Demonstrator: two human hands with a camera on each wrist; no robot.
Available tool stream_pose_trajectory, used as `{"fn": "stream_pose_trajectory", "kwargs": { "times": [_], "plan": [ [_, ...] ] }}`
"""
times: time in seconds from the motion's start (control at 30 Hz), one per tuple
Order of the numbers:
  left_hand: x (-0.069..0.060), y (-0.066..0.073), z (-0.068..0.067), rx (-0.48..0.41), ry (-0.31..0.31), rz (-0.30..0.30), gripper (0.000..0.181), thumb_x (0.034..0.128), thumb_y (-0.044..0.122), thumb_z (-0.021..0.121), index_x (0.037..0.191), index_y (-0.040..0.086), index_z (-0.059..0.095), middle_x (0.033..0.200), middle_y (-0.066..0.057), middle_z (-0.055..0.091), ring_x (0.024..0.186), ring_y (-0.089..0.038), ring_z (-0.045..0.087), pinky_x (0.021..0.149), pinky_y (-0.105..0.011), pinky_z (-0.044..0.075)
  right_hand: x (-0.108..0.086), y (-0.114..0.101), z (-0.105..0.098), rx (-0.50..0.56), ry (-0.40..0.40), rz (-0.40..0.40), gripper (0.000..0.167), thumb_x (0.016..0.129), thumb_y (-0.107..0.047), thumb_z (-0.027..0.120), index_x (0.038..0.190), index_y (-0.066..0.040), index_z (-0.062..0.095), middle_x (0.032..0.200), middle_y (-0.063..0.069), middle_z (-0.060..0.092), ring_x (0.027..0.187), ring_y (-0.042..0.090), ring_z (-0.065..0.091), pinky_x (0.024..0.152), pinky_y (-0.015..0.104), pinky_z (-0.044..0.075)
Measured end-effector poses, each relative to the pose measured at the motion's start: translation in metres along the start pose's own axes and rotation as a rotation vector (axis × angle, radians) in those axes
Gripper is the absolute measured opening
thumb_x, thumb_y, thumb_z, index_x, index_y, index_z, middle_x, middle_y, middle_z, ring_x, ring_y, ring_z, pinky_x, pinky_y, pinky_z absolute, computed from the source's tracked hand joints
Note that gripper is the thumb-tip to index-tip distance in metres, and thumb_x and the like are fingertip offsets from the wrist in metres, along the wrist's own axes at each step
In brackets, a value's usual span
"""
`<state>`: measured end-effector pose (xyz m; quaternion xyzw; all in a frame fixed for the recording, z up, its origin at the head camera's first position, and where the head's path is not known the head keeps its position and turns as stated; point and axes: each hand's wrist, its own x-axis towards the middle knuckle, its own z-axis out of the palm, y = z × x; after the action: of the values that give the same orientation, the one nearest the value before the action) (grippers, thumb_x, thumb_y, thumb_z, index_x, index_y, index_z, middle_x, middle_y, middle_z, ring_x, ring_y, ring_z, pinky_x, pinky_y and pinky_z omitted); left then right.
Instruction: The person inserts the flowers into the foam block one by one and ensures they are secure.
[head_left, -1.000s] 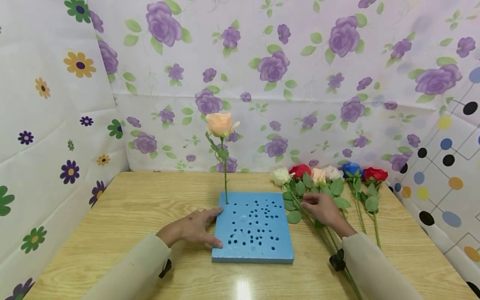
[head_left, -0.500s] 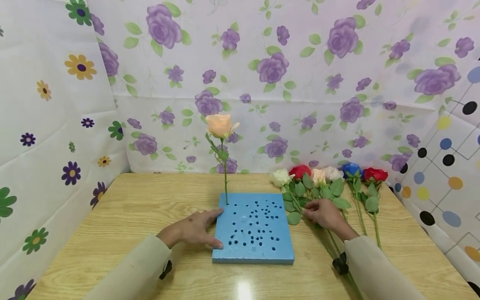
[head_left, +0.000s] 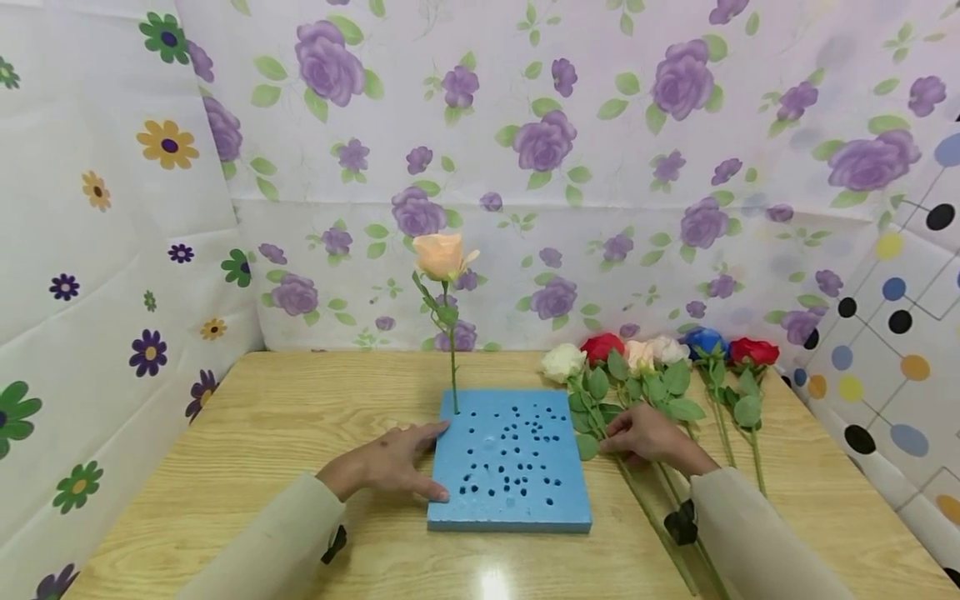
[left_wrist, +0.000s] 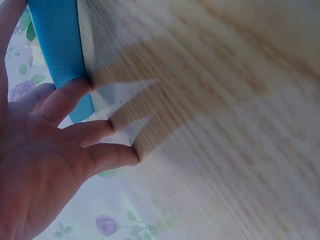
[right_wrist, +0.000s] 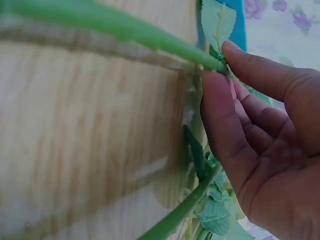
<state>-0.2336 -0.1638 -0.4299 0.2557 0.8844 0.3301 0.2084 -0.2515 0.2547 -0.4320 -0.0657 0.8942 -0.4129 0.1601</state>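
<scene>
Fingers spread, the left hand [head_left: 390, 461] touches a blue block [head_left: 491, 454]; the right hand [head_left: 647, 435] pinches the stem [right_wrist: 150, 37] of a white rose [head_left: 564, 363] lying on the counter [head_left: 322, 383]. One peach rose [head_left: 440, 257] stands in the block's far-left corner; work looks early, with six roses [head_left: 670, 350], white included, unplaced at right.

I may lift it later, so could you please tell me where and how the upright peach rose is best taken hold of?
Probably by pinching the stem low, between its leaves and the blue block, coming level from the person's left. The upright peach rose has a thin, mostly bare stretch there, and the left hand is nearest.
</scene>
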Motion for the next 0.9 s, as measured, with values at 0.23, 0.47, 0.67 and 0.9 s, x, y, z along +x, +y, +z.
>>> {"fn": "stream_pose_trajectory", "kwargs": {
  "times": [0.23, 0.47, 0.67, 0.9],
  "plan": [
    [0.000, 0.001, 0.000, 0.009, 0.002, -0.002, 0.109, 0.0776, 0.048, 0.084, 0.159, 0.007, 0.024, 0.156, -0.022, 0.035, 0.141, -0.035, 0.039, 0.114, -0.052, 0.032, 0.001, -0.005, -0.008, 0.096, -0.046, -0.007, 0.028, 0.094, -0.015, 0.071, 0.111, 0.007, 0.065, 0.089, 0.015, 0.064, 0.074, 0.023, 0.065, 0.065, 0.041, 0.057],
    [0.000, 0.001, 0.000, 0.021, 0.007, -0.007, 0.109, 0.0770, 0.048, 0.085, 0.159, 0.008, 0.025, 0.156, -0.020, 0.035, 0.141, -0.033, 0.039, 0.113, -0.050, 0.035, 0.003, -0.013, -0.015, 0.150, -0.057, -0.012, 0.033, 0.098, -0.016, 0.066, 0.120, 0.009, 0.059, 0.109, 0.018, 0.064, 0.094, 0.034, 0.067, 0.075, 0.044, 0.059],
    [-0.001, 0.001, 0.000, -0.001, 0.001, -0.009, 0.109, 0.0773, 0.047, 0.085, 0.159, 0.008, 0.024, 0.158, -0.019, 0.032, 0.142, -0.032, 0.038, 0.112, -0.048, 0.036, 0.004, -0.018, -0.019, 0.180, -0.051, -0.061, 0.037, 0.101, -0.014, 0.061, 0.125, 0.014, 0.055, 0.112, 0.026, 0.063, 0.098, 0.039, 0.066, 0.077, 0.044, 0.060],
    [-0.002, 0.001, -0.001, 0.010, 0.010, -0.016, 0.109, 0.0771, 0.048, 0.085, 0.159, 0.009, 0.025, 0.158, -0.018, 0.033, 0.142, -0.032, 0.038, 0.112, -0.048, 0.036, 0.003, -0.029, -0.026, 0.190, -0.044, -0.085, 0.040, 0.102, -0.014, 0.060, 0.129, 0.015, 0.053, 0.114, 0.028, 0.061, 0.101, 0.040, 0.065, 0.081, 0.045, 0.059]
  ]
}}
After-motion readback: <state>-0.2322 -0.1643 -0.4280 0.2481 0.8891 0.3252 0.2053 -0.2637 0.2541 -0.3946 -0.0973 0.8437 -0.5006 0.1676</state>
